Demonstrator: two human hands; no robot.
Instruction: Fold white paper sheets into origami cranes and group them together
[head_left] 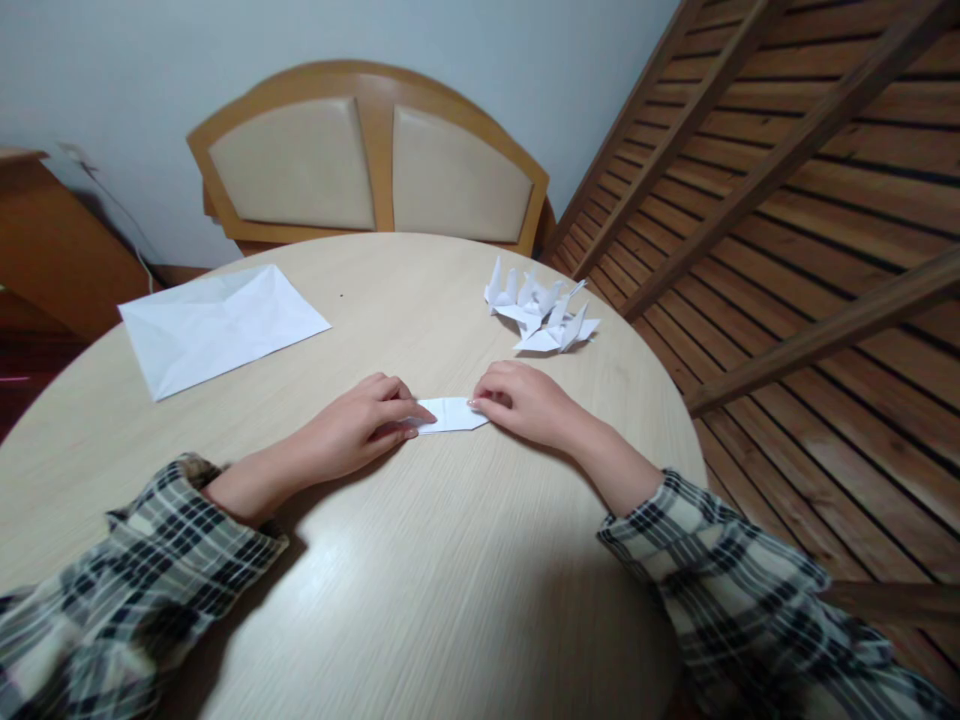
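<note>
Clearly, both hands are at work on one small piece of folded paper point(454, 414), which lies flat near the middle of the round surface point(420, 590), its long side running from left to right. The left hand point(367, 425) is closed over the left end: the forefinger lies along the top of the paper, the thumb sits by the near edge, and the other fingers are curled in behind. The right hand point(521, 402) pinches the right end between thumb and forefinger, with a small gap showing inside the bend and the remaining fingers tucked. Between the two sets of fingertips the middle of the paper shows, with a crease across it and a slanted corner at the near right. Just beyond the right hand stands a cluster of white paper birds point(559, 335), crowded together with wings overlapping, too tangled to count. Well off to the left lies a large white sheet point(225, 330), marked with fold lines. Both forearms come in from the lower corners and angle inward, wrists low, backs of the hands upward, the checked sleeves point(172, 560) pushed back above the wrists. Beyond the surface is a curved wooden headboard point(384, 150) with two pale panels.
</note>
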